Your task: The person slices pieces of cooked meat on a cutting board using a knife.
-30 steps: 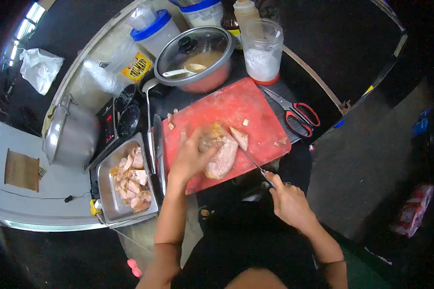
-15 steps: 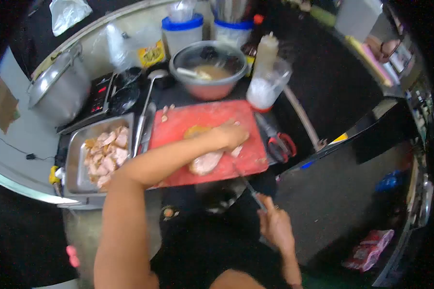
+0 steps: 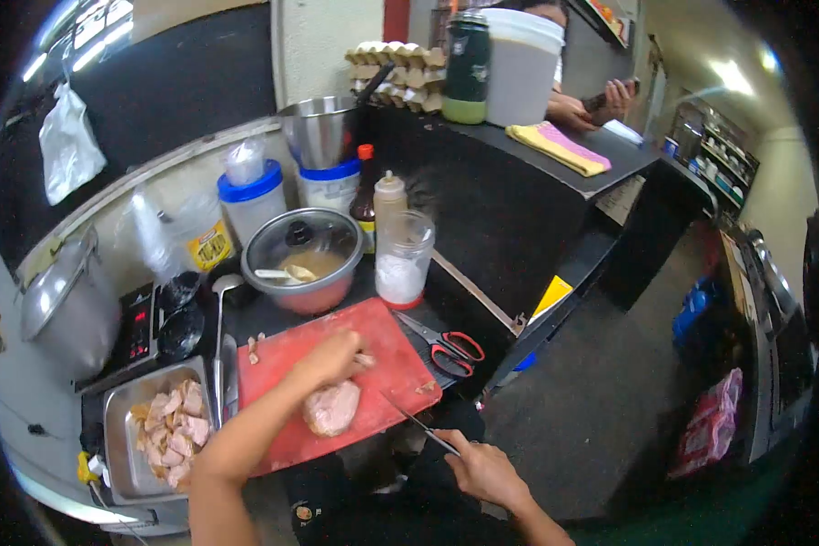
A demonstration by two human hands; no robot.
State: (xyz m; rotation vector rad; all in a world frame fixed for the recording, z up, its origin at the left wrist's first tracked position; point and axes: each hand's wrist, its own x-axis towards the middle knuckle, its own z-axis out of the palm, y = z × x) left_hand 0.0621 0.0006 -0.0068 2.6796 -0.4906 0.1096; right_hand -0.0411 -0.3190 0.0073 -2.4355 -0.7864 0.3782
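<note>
A large pale piece of meat with a browned edge lies on the red cutting board. Just beyond it, my left hand is low over the board, its fingers curled round a small pale piece of meat, partly hidden. My right hand grips a knife by its handle, near the board's front right. The blade points up and left, its tip over the board and apart from the meat. Left of the board, a steel tray holds several chunks of cut meat.
Red-handled scissors lie right of the board. Behind it stand a covered bowl, a jar of white powder and a squeeze bottle. A ladle lies beside the tray. Another person's hands show beyond the counter.
The view has swung up and right, bringing in the far counter, egg trays and another person. My left hand stays over the board; my right hand still holds the knife.
</note>
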